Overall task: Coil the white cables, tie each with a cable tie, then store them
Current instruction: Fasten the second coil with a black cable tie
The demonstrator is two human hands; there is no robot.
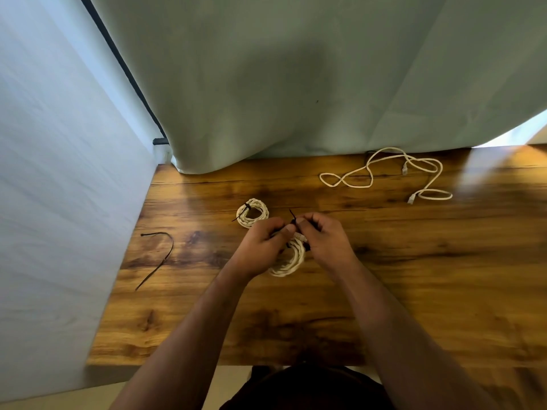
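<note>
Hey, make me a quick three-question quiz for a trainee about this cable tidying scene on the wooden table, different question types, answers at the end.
1. True or false: the loose cable at the far right is already coiled.
2. Multiple choice: the spare cable tie lies A) to the left of the hands, B) on the tied coil, C) under the curtain.
3. Fill in: the left hand and right hand are fastening a black tie around the second ____.

Key: 1 false; 2 A; 3 coil.
</note>
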